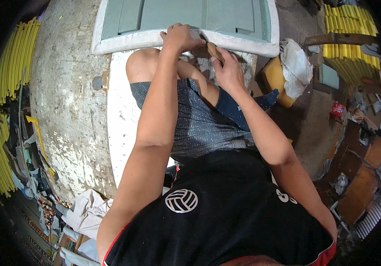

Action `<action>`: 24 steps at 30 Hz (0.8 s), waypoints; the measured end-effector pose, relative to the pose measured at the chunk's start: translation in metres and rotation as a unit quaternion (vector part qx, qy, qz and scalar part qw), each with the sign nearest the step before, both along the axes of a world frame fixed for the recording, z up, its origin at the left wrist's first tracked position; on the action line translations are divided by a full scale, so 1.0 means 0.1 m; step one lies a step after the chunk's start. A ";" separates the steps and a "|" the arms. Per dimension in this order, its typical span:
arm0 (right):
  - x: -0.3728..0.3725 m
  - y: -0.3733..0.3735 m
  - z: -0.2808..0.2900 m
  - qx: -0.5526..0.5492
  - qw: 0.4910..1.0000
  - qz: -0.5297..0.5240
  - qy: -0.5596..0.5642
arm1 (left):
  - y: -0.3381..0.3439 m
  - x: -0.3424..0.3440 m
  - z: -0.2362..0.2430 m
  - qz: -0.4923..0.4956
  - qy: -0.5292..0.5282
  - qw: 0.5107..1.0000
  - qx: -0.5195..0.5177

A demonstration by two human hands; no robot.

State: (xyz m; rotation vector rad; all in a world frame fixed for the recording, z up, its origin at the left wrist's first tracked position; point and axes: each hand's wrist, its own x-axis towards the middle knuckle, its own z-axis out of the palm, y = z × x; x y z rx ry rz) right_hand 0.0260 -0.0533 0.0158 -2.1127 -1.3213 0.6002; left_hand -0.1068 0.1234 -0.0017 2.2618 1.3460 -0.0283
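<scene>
A flat grey-green panel [172, 15] with a white cloth-covered edge [128, 41] lies at the far side, its near edge in front of my bent knee. My left hand [182, 37] is bent over this edge, fingers curled against the white cloth. In my right hand [230, 71] is a hand tool with a wooden handle [215, 52]. The tool's dark, narrow tip points at the cloth edge, close beside my left fingers. The tip's exact shape is too small to tell.
I sit on a worn, paint-spattered board surface [71, 88]. To the right stands a yellow block [274, 80] with a white plastic bag [295, 66] on it. Yellow stacked pieces [350, 31] rise at the far right, others [15, 62] at left. A pale cloth [88, 213] lies lower left.
</scene>
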 end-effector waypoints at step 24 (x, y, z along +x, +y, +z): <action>-0.15 -0.03 0.02 0.017 1.000 -0.015 -0.002 | 0.00 0.05 -0.06 0.024 -0.020 0.999 0.026</action>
